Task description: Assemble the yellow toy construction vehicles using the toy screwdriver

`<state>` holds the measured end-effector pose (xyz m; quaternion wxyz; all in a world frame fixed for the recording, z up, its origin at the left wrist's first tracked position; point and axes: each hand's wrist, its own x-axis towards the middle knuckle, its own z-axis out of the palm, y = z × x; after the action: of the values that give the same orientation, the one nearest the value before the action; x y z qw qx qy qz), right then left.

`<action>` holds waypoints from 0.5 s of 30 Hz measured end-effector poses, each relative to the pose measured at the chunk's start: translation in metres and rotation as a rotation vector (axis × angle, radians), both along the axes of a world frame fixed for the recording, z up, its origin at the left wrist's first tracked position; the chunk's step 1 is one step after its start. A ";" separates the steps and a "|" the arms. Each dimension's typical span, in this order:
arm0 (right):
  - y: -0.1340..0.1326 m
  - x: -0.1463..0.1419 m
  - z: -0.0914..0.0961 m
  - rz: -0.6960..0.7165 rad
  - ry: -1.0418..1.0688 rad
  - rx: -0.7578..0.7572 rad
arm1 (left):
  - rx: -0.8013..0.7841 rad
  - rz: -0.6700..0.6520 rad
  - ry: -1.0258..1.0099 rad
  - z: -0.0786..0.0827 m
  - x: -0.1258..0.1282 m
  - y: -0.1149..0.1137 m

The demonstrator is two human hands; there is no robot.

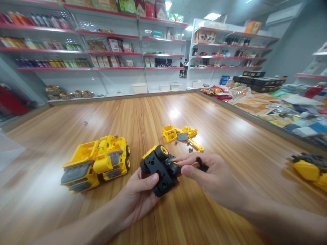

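My left hand (143, 187) grips a toy truck chassis (158, 172), tilted with its black underside and a yellow-hubbed wheel facing me. My right hand (212, 173) is closed at the chassis's right side, thumb and forefinger pinched against it. A slim black piece (201, 164) sticks out between its fingers; its kind is unclear, and its other end is hidden. To the left stands a yellow and grey toy dump truck (95, 163). Beyond my hands lie yellow toy parts (182, 133) with a grey panel and several small grey pieces (190, 150).
The wooden table (122, 119) has a raised edge. Another yellow and black toy (308, 170) lies at the far right, and a small grey piece (85, 122) at the back left. Packaged goods (255, 103) are heaped beyond the right edge; stocked shelves (114, 52) line the back.
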<state>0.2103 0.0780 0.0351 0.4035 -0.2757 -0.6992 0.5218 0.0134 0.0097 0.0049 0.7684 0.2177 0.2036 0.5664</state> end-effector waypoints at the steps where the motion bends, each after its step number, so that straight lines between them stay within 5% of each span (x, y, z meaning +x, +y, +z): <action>1: -0.001 0.000 0.000 0.006 0.007 -0.003 | 0.002 0.002 0.000 0.000 0.000 0.000; 6: -0.002 0.000 0.000 0.021 0.007 0.021 | -0.001 0.026 0.002 0.001 -0.001 0.001; 15: -0.005 0.001 0.000 0.023 -0.055 0.304 | 0.018 0.011 0.013 -0.001 -0.002 -0.002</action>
<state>0.2111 0.0729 0.0351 0.4152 -0.2175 -0.7840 0.4070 0.0117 0.0077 0.0041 0.7619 0.2270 0.2048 0.5709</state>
